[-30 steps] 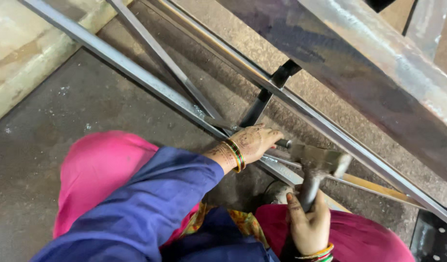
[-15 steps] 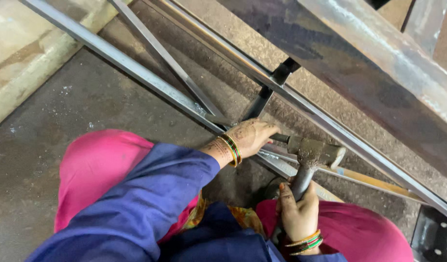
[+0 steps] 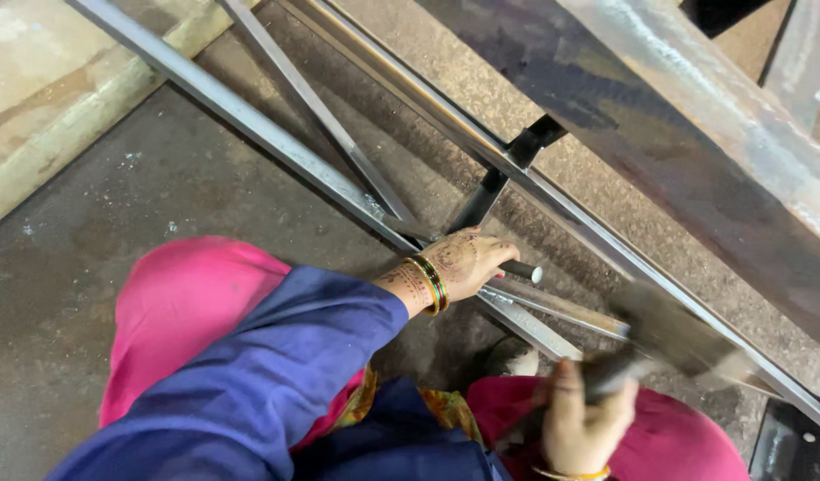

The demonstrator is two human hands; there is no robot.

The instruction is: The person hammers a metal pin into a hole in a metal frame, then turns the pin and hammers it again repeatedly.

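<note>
Head view: left hand [image 3: 463, 263] curled around metal rod [image 3: 522, 270]; right hand [image 3: 581, 426] fisted on blurred hammer [image 3: 668, 337] at 5 o'clock; bare floor [image 3: 116, 205] at 9 o'clock.

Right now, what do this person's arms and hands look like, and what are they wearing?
The left arm has a loose blue sleeve. The left hand bears dark patterned markings, with green, red and gold bangles at the wrist. The right hand is motion-blurred, with a bangle at its wrist too.

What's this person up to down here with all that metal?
A person sits on the floor by a steel frame. Their left hand grips a short metal rod set against the frame's bars. Their right hand holds a hammer, blurred in mid-swing near the rod.
</note>
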